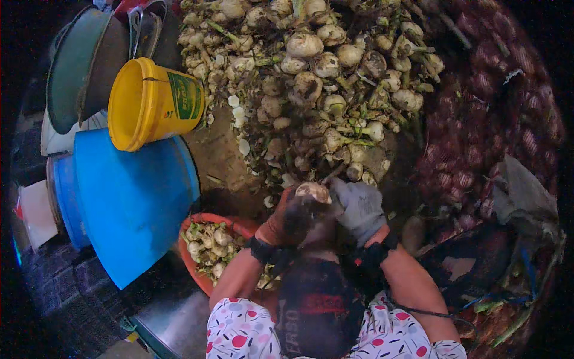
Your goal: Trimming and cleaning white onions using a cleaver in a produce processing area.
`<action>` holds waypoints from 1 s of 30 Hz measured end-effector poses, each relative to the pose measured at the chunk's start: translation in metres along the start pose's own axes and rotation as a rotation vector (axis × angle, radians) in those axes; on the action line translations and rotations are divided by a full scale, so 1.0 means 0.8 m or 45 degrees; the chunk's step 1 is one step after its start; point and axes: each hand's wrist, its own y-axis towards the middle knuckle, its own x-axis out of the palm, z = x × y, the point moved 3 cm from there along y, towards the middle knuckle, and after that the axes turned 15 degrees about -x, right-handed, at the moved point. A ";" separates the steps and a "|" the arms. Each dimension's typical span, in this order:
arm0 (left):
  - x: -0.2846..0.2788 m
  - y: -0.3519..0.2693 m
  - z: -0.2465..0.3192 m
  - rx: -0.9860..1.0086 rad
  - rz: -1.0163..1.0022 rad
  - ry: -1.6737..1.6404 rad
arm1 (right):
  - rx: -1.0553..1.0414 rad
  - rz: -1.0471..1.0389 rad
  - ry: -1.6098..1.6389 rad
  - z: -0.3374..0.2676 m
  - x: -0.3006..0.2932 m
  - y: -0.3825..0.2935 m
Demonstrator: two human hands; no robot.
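My left hand (291,217), in a dark-palmed orange work glove, holds a pale, soil-stained bulb (314,192) that looks like garlic or onion. Close on its right is my right hand (361,208), in a grey-white glove with the fingers bent toward the bulb. Whether those fingers hold anything is blurred. Just beyond both hands lies a large heap of dirty bulbs (305,45) with roots and short green stalks. An orange basin (193,264) with smaller bulbs stands left of my left forearm, partly behind it.
A yellow plastic bucket (157,103) lies tipped on its side over a blue plastic container (134,197) at the left. Behind it stands a green-grey tub (74,72). Red mesh sacks (480,116) of bulbs line the right, with a grey sack (524,188) nearer me.
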 end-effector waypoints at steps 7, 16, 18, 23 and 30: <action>-0.017 -0.050 0.027 0.195 0.060 0.071 | 0.406 0.149 0.782 0.026 0.024 -0.009; -0.106 -0.276 0.044 -0.518 0.963 1.399 | 0.570 0.380 1.230 0.039 0.082 -0.006; -0.115 -0.270 0.046 -0.441 1.061 1.360 | 0.520 0.420 1.211 0.032 0.080 -0.004; -0.135 -0.042 0.074 0.173 1.116 1.116 | 0.682 0.499 1.181 0.035 0.065 -0.017; -0.154 0.096 0.056 0.104 0.971 1.135 | 0.761 0.364 1.302 0.038 0.068 -0.022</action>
